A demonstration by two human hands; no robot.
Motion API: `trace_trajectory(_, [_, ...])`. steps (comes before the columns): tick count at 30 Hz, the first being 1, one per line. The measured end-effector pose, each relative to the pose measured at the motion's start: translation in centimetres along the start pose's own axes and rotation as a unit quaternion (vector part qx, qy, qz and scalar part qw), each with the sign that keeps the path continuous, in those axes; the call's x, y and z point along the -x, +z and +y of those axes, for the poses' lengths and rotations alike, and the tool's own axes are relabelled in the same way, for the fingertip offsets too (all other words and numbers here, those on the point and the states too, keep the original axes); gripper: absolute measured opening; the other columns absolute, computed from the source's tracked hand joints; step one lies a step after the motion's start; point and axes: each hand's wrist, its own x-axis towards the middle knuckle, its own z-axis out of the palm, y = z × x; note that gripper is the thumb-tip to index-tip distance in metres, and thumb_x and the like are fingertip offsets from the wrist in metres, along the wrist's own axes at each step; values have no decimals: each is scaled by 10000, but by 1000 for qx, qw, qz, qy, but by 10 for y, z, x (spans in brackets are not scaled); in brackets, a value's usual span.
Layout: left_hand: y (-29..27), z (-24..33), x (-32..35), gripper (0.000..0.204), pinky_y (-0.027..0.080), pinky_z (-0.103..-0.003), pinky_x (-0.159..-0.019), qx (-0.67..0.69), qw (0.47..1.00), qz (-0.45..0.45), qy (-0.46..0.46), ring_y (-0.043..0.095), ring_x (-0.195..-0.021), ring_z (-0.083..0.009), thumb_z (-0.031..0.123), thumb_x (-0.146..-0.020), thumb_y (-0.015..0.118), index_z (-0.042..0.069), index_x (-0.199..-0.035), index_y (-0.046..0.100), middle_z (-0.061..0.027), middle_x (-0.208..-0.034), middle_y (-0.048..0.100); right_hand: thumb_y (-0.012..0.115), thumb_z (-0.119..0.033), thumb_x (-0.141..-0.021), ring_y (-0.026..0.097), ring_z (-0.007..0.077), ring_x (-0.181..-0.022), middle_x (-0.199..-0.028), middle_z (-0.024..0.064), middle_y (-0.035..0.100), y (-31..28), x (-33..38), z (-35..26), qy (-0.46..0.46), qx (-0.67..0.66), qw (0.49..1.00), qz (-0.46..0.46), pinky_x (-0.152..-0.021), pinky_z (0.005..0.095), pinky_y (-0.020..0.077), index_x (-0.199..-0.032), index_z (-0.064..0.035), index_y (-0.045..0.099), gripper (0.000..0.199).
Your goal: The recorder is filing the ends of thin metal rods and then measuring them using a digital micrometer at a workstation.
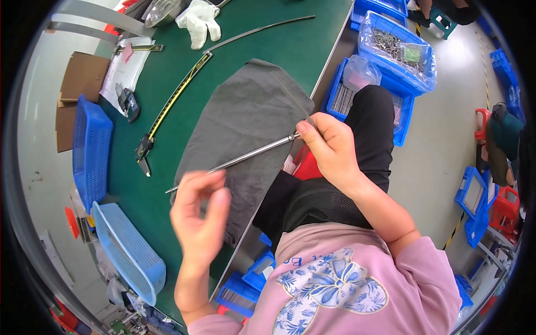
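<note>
I see my right hand (329, 146) pinching the right end of a long thin metal rod (245, 158). The fingers are closed on it. The rod runs left from there and lies low over a grey cloth (245, 111) on the green table (301, 44). My left hand (198, 215) is up near the rod's left tip. Its fingers are curled, and I think the fingertips touch the rod, but I cannot tell if they grip it.

Left of the cloth lies a long caliper (167, 106). Further left stands a blue basket (89, 148), and a lighter blue basket (131, 254) sits near me on the left. A white glove (200, 21) lies at the far edge. On the right, on the floor, blue bins (393, 53) hold small metal parts.
</note>
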Motion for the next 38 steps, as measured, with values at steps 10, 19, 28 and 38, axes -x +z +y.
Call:
trace_trajectory(10, [67, -8, -62, 140, 463, -295, -596, -120, 979, -74, 147, 577, -680, -192, -17, -675, 721, 20, -798, 666, -58, -775, 560, 531, -148, -939, 549, 118, -585, -655, 81, 586, -9, 15, 10, -78, 87, 991, 68, -552, 278, 442, -853, 7, 590, 187])
trace_trajectory(19, [76, -7, -62, 132, 430, -335, -559, -95, 985, -35, 143, 552, -645, -234, -4, -654, 708, 32, -709, 593, -64, -740, 536, 474, -75, -935, 580, 176, -622, -732, 89, 617, -24, 47, -5, -20, 117, 992, -41, -597, 271, 445, -860, 6, 588, 159])
trace_trajectory(28, [79, -5, -62, 136, 429, -351, -574, -92, 986, -19, 136, 551, -659, -250, -3, -653, 706, 29, -703, 583, -71, -735, 531, 480, -32, -921, 474, 67, -600, -710, 32, 563, -16, 49, -12, 22, 29, 999, 3, -562, 231, 397, -1018, 20, 590, 156])
trace_trajectory(38, [81, -10, -62, 144, 429, -354, -585, -87, 985, -12, 152, 550, -668, -255, -2, -655, 712, 40, -713, 587, -70, -739, 532, 497, -20, -915, 482, 56, -594, -700, 26, 580, -10, 50, -5, 66, 33, 997, -19, -551, 211, 396, -1034, 12, 588, 153])
